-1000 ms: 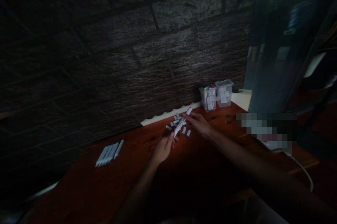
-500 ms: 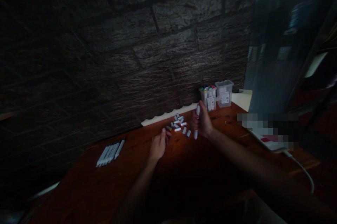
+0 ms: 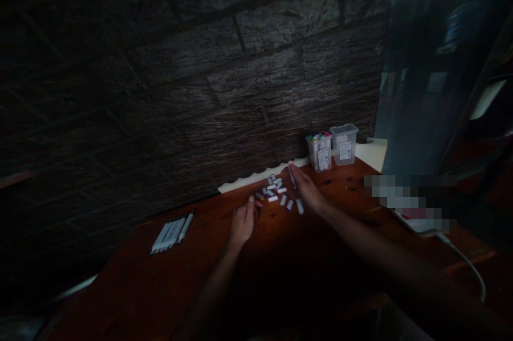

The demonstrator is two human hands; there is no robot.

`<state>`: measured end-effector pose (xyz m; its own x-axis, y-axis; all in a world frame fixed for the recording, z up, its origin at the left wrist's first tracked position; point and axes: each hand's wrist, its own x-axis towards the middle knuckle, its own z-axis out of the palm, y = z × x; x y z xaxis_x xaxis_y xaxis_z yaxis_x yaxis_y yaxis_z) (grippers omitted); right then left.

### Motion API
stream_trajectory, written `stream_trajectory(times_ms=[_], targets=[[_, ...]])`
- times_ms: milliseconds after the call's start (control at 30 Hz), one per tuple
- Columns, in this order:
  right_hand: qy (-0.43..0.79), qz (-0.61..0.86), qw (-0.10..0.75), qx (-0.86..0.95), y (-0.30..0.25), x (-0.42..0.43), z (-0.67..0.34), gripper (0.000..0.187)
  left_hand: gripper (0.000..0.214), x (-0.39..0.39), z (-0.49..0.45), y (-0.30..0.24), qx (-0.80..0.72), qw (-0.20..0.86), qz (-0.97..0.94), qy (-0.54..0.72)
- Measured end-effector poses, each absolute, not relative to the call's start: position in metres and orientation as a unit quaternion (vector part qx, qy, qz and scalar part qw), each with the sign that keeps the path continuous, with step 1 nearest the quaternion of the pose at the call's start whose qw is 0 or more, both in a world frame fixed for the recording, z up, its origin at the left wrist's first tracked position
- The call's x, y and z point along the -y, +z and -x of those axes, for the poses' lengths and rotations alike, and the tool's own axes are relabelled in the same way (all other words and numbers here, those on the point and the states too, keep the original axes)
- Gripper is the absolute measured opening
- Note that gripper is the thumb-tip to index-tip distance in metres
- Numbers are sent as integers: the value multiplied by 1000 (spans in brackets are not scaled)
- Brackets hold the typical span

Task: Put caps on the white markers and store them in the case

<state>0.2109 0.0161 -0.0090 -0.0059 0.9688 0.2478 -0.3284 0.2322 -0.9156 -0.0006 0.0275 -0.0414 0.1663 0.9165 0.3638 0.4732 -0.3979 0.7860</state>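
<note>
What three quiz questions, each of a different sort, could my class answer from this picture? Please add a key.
1. Multiple choice: what does the grip of the person's right hand hold?
A. a spoon
B. a white marker
C. scissors

2. True or false: the row of markers lies to the right of the loose caps.

3. Count: how many translucent labelled containers stand on the table near the wall?

Key: 1. B. 2. False; the row lies to the left of the caps. 3. Two.
</note>
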Motion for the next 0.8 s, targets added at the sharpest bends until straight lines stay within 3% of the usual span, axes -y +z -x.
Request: stream_trajectory(times_ms=[300,567,800], targets=[[474,300,666,493,-9,-14,-210,32,52,-27,1,-42,-481,232,-736,417],[556,274,645,446,-5,-16,-210,42,48,-27,0,-41,-487,237,-732,414],[518,274,642,494,-6,-15,-212,32,48,-29,1,-44,-487,237,-738,403]])
